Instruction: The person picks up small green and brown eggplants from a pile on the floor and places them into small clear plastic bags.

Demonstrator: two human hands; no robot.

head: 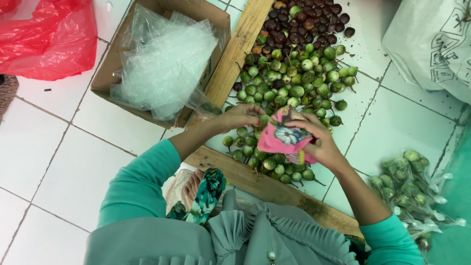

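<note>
Pink floral cloth pouch [283, 137] sits between our two hands above the heap of small round green eggplants [289, 83] on the white tiled floor [44, 142]. Our right hand [319, 140] grips its right side, nearer and wrapped around it; our left hand [243, 116] pinches its upper left edge. The pouch looks soft and crumpled, tilted slightly.

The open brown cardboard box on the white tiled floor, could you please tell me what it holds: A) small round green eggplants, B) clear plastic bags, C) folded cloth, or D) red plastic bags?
B: the open brown cardboard box is filled with crumpled clear plastic bags.
</note>
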